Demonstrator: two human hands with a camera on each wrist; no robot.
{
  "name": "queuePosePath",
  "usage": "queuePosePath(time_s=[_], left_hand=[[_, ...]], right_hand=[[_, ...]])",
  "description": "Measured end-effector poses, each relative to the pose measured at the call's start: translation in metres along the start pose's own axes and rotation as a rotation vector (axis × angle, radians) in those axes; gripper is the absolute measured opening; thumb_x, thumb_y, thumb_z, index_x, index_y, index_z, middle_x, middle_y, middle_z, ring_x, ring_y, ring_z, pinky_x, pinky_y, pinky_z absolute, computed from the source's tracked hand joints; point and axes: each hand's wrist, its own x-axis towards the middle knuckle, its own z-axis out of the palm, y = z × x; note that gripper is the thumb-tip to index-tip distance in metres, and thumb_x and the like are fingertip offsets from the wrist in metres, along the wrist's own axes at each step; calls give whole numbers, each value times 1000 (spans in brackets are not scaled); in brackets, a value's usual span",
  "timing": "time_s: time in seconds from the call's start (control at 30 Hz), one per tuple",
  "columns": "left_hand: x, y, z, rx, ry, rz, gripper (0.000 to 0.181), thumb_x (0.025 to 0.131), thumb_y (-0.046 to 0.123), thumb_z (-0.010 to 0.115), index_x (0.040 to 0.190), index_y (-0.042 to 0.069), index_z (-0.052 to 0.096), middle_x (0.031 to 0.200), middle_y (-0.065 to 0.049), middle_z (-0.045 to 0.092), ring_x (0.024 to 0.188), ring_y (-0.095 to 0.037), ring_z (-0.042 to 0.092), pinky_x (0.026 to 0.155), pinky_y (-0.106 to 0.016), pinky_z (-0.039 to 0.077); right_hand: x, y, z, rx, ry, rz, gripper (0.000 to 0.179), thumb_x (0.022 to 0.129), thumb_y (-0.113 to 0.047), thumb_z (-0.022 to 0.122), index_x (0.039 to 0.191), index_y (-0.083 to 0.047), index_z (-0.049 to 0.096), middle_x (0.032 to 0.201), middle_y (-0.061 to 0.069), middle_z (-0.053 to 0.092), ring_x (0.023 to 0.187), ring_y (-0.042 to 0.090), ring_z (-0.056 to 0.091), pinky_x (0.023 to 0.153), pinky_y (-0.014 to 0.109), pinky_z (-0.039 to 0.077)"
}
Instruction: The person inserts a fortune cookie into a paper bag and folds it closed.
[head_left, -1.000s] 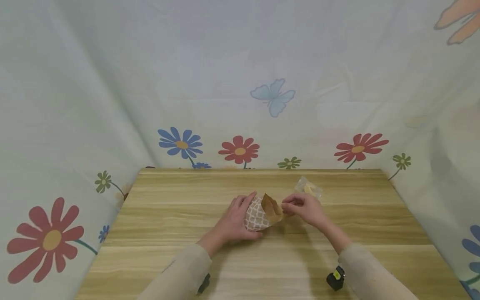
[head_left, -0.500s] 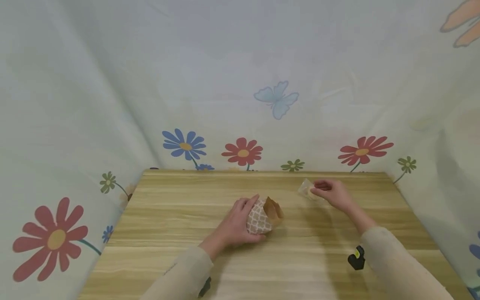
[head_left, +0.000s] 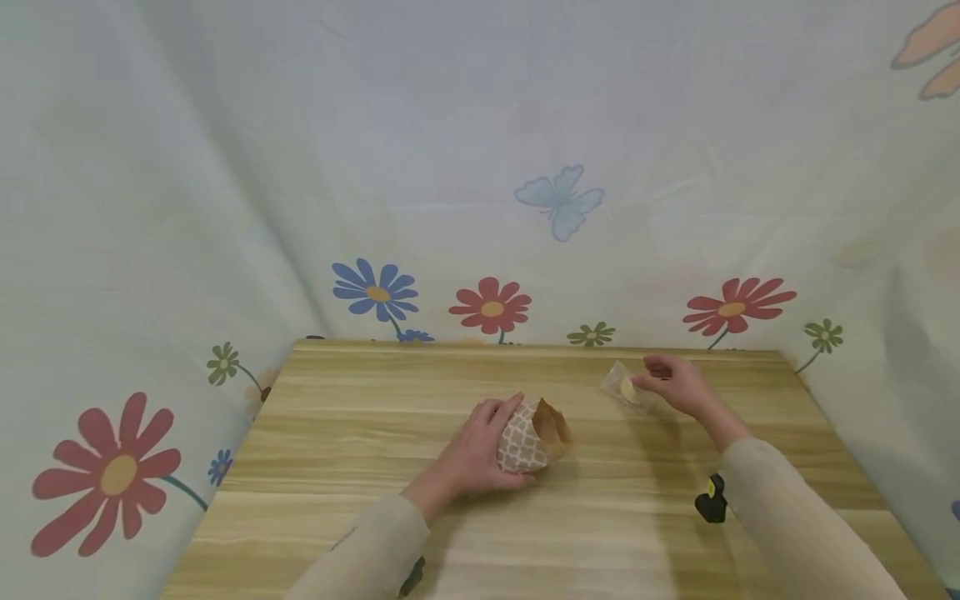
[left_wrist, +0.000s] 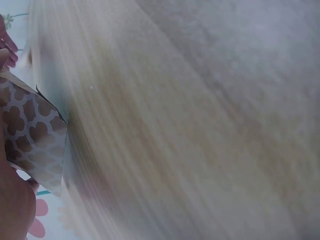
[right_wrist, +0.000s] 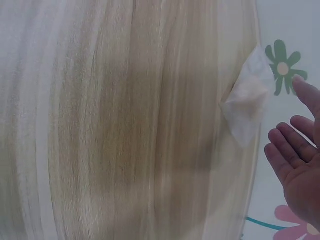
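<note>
A small paper bag (head_left: 523, 437), tan with a white lattice pattern and brown inside, lies tilted on the table with its mouth toward the right. My left hand (head_left: 478, 450) grips it from the left, thumb on the near side and fingers on the far side. In the left wrist view the same paper bag (left_wrist: 32, 130) shows at the left edge. Beyond it to the right lies a clear plastic packet (head_left: 618, 380) with something pale yellow inside. Beside that packet is my right hand (head_left: 678, 387), and the right wrist view shows its fingers (right_wrist: 285, 152) spread and holding nothing.
The wood-grain table (head_left: 360, 392) ends at a far edge against a flowered cloth backdrop (head_left: 420, 167). A black device (head_left: 711, 500) is by the right sleeve, and a dark one (head_left: 412, 575) shows partly under the left sleeve.
My right hand has gone from the bag's mouth to the plastic packet, farther right and away, and drawn slightly back from it. The left hand has kept its grip on the paper bag.
</note>
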Motion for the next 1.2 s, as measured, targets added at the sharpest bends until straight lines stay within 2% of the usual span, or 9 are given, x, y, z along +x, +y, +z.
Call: queuePosePath(time_s=[0.27, 0.47, 0.6, 0.8, 1.0, 1.2], left_hand=[[0, -1, -1, 9, 2, 10, 127, 72, 63, 91, 171, 25, 23, 150, -4, 45, 130, -18, 49, 110, -46, 51], [0, 0, -1, 29, 6, 19, 127, 72, 63, 91, 171, 27, 21, 150, -4, 45, 130, -18, 49, 110, -45, 50], [0, 2, -2, 38, 11, 33, 125, 73, 61, 92, 171, 22, 24, 149, -5, 46, 130, -20, 50, 110, -46, 50], [0, 4, -2, 44, 8, 35, 125, 72, 60, 93, 170, 21, 25, 149, -5, 46, 132, -19, 49, 112, -45, 49], [0, 3, -1, 58, 7, 30, 124, 73, 59, 93, 170, 21, 26, 149, -5, 47, 133, -20, 48, 113, -46, 48], [0, 4, -2, 63, 7, 38, 124, 73, 59, 93, 170, 19, 26, 149, -5, 47, 134, -20, 47, 114, -46, 47]], right_hand=[[9, 9, 5, -11, 3, 50, 64, 106, -31, 70, 146, 15, 52, 144, 37, 56, 133, 52, 56, 110, 62, 48], [11, 9, 10, -10, 16, 26, 56, 106, -26, 70, 141, 15, 57, 138, 36, 62, 127, 51, 61, 106, 61, 51], [14, 9, 16, -12, 26, 21, 52, 106, -25, 69, 137, 15, 60, 131, 35, 66, 122, 50, 64, 102, 59, 54], [14, 9, 21, 11, 31, 36, 47, 105, -23, 69, 132, 15, 63, 125, 34, 70, 115, 48, 67, 96, 56, 57], [12, 9, 23, 32, 12, 94, 44, 105, -26, 70, 129, 11, 65, 124, 31, 69, 110, 41, 67, 92, 51, 58], [8, 8, 24, 73, 7, 105, 45, 104, -26, 71, 127, 12, 66, 120, 31, 70, 103, 37, 69, 84, 41, 59]])
